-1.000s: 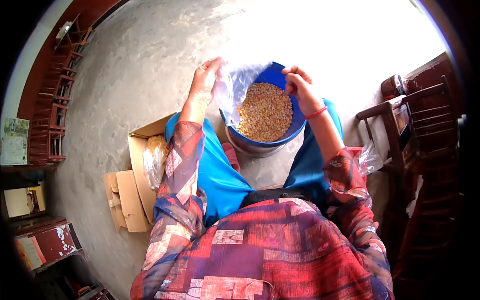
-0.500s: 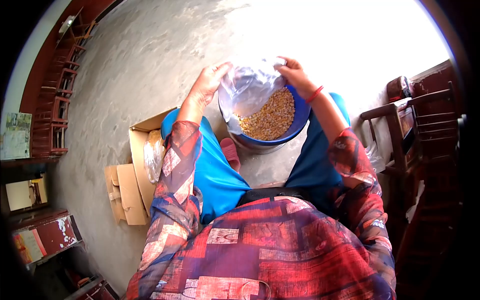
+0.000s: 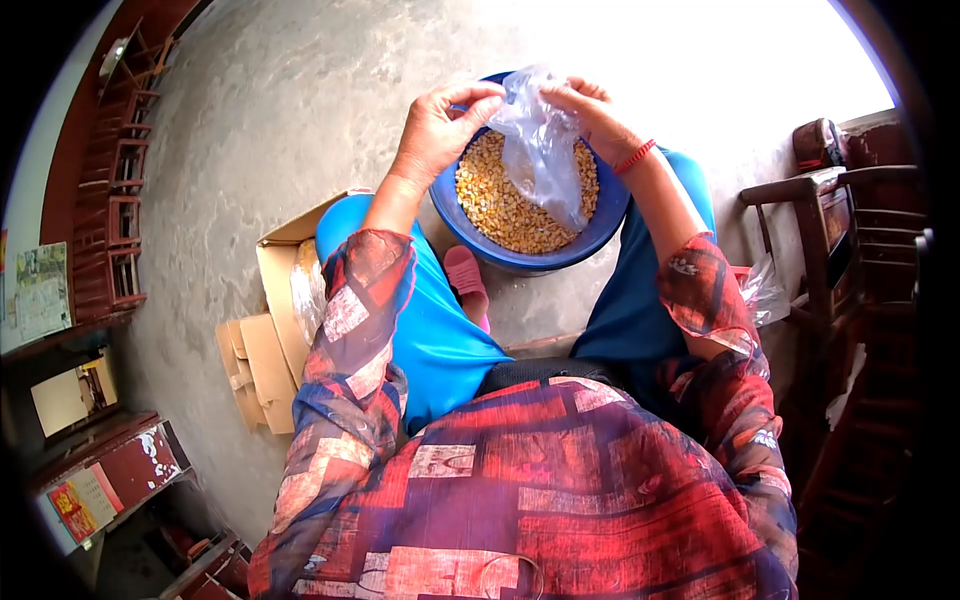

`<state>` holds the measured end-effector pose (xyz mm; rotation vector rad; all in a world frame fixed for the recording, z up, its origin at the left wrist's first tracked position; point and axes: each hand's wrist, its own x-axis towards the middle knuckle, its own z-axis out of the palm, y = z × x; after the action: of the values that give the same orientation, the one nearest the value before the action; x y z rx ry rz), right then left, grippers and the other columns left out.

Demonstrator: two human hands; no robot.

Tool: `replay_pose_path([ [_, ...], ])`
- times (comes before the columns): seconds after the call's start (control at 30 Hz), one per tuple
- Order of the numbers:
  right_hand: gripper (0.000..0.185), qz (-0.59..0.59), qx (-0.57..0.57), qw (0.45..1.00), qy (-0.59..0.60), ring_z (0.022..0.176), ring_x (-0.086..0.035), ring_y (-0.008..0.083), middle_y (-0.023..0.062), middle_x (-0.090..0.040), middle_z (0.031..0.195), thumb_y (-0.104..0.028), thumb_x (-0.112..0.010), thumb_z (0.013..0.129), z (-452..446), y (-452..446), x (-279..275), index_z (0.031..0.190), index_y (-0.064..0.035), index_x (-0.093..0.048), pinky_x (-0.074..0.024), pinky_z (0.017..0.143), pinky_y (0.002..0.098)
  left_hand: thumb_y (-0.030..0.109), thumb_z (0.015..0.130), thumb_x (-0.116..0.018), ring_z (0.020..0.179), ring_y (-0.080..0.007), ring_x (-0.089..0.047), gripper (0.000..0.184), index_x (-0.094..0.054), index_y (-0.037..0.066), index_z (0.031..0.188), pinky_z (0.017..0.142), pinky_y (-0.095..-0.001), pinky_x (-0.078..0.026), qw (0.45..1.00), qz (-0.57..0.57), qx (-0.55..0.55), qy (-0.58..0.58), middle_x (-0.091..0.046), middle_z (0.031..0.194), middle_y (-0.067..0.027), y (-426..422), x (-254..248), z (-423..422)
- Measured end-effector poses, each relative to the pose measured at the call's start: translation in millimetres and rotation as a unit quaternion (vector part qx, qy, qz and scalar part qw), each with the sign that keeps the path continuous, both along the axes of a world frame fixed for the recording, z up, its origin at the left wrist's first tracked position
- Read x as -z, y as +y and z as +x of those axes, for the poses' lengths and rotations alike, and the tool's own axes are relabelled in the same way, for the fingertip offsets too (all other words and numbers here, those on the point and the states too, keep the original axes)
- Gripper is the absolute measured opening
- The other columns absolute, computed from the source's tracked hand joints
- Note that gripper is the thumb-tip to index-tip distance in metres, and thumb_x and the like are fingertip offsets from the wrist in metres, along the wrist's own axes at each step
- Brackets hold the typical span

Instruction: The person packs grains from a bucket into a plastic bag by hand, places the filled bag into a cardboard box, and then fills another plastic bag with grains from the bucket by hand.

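A clear plastic bag point(image 3: 545, 160) hangs above a blue-rimmed bucket point(image 3: 447, 205), which stands between the knees. Yellow corn kernels point(image 3: 490, 195) lie inside the bucket. My left hand point(image 3: 445, 125) pinches the bag's upper left edge between thumb and fingers, over the bucket's left rim. On the other side, my right hand point(image 3: 590, 112) grips the bag's top, its fingers curled and partly hidden. A red bracelet is on the right wrist. The bag looks limp, and its lower end hangs over the kernels.
An open cardboard box point(image 3: 278, 270) with a plastic-wrapped item point(image 3: 308, 288) stands beside the left knee. Dark wooden chairs point(image 3: 815, 225) are at the right, and more wooden furniture point(image 3: 125, 210) is along the left. Another plastic bag point(image 3: 765, 292) lies near the right knee.
The bag was spread wide over the bucket's left side; now it hangs narrow over the kernels. Both hands have moved up in view, and more of the corn shows at the left.
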<state>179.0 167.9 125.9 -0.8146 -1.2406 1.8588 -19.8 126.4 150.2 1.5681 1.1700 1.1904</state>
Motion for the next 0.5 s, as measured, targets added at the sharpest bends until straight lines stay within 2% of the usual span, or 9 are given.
replay_pose_path([
  [0.07, 0.013, -0.011, 0.062, 0.998, 0.021, 0.069, -0.056, 0.0071, -0.0003, -0.061, 0.077, -0.018, -0.061, 0.078, 1.2, -0.5, -4.3, 0.084, -0.0068, -0.062, -0.0444, 0.062, 0.0200, 0.018, 0.079, -0.062, 0.086, -0.0096, -0.055, 0.022, -0.062, 0.005, 0.095, 0.074, -0.0227, -0.044, 0.996, -0.067, -0.039, 0.044, -0.060, 0.092, -0.0036, -2.3, -8.6, -3.2],
  [0.1, 0.015, -0.007, 0.075, 0.997, 0.021, 0.070, -0.056, 0.0076, -0.0004, -0.060, 0.077, -0.018, -0.062, 0.077, 2.4, -3.8, -9.0, 0.087, -0.0069, -0.061, -0.0449, 0.061, 0.0211, 0.018, 0.079, -0.062, 0.086, -0.0096, -0.055, 0.022, -0.062, 0.005, 0.095, 0.074, -0.0227, -0.044, 0.996, -0.066, -0.040, 0.044, -0.060, 0.092, -0.0036, -2.9, -6.5, -1.3],
  [0.2, 0.019, -0.001, 0.023, 0.998, 0.059, 0.075, -0.056, 0.0085, 0.0007, -0.060, 0.081, -0.016, -0.063, 0.076, 3.7, -2.4, -4.9, 0.092, -0.0059, -0.060, -0.0458, 0.066, 0.0222, 0.021, 0.080, -0.061, 0.082, -0.0089, -0.056, 0.023, -0.061, 0.005, 0.097, 0.072, -0.0221, -0.044, 0.995, -0.066, -0.050, 0.058, -0.061, 0.088, -0.0014, -3.7, 3.9, -1.7],
  [0.27, 0.021, 0.029, 0.020, 0.998, 0.052, 0.077, -0.056, 0.0091, 0.0018, -0.060, 0.085, -0.015, -0.063, 0.076, 1.7, -6.1, -4.8, 0.094, -0.0052, -0.059, -0.0457, 0.069, 0.0224, 0.022, 0.081, -0.060, 0.078, -0.0081, -0.055, 0.023, -0.061, 0.005, 0.096, 0.070, -0.0216, -0.044, 0.993, -0.093, 0.051, 0.042, -0.061, 0.085, 0.0001, -2.6, 5.7, -8.6],
  [0.3, 0.024, 0.060, 0.019, 0.997, 0.045, 0.080, -0.056, 0.0097, 0.0028, -0.060, 0.089, -0.015, -0.063, 0.076, 0.8, -7.7, -6.9, 0.097, -0.0046, -0.058, -0.0455, 0.073, 0.0227, 0.021, 0.081, -0.059, 0.075, -0.0078, -0.055, 0.021, -0.062, 0.006, 0.095, 0.069, -0.0216, -0.045, 0.990, -0.123, 0.050, -0.036, -0.061, 0.084, 0.0007, -4.1, 5.7, -9.2],
  [0.33, 0.024, 0.060, 0.020, 0.997, 0.045, 0.080, -0.056, 0.0097, 0.0028, -0.060, 0.089, -0.015, -0.063, 0.076, 0.5, -9.5, -9.6, 0.097, -0.0046, -0.058, -0.0455, 0.073, 0.0227, 0.021, 0.081, -0.059, 0.075, -0.0078, -0.055, 0.021, -0.062, 0.006, 0.095, 0.069, -0.0216, -0.045, 0.990, -0.123, 0.051, -0.036, -0.061, 0.084, 0.0007, -4.4, 4.7, -10.6],
  [0.4, 0.029, 0.060, -0.018, 0.995, 0.077, 0.084, -0.056, 0.0103, 0.0046, -0.059, 0.095, -0.015, -0.064, 0.076, 0.0, -14.8, -18.8, 0.101, -0.0035, -0.056, -0.0444, 0.077, 0.0221, 0.020, 0.081, -0.059, 0.076, -0.0082, -0.056, 0.019, -0.062, 0.008, 0.094, 0.069, -0.0225, -0.046, 0.976, -0.194, 0.049, -0.086, -0.061, 0.083, 0.0010, -5.3, -0.6, -12.3],
  [0.47, 0.028, 0.042, -0.022, 0.995, 0.087, 0.084, -0.056, 0.0098, 0.0043, -0.060, 0.092, -0.015, -0.065, 0.075, 8.3, -8.6, -4.7, 0.099, -0.0038, -0.058, -0.0447, 0.075, 0.0219, 0.019, 0.083, -0.056, 0.077, -0.0091, -0.056, 0.016, -0.062, 0.008, 0.093, 0.069, -0.0232, -0.046, 0.977, -0.194, 0.043, -0.081, -0.061, 0.084, 0.0001, -6.4, -3.5, -12.7],
  [0.5, 0.025, 0.061, 0.013, 0.997, 0.048, 0.082, -0.056, 0.0098, 0.0038, -0.061, 0.089, -0.015, -0.066, 0.074, 12.4, -3.7, 1.2, 0.096, -0.0043, -0.059, -0.0447, 0.074, 0.0221, 0.018, 0.084, -0.054, 0.078, -0.0097, -0.057, 0.015, -0.062, 0.008, 0.092, 0.070, -0.0237, -0.046, 0.971, -0.200, 0.037, -0.125, -0.061, 0.085, -0.0008, -6.2, -3.7, -13.7],
])
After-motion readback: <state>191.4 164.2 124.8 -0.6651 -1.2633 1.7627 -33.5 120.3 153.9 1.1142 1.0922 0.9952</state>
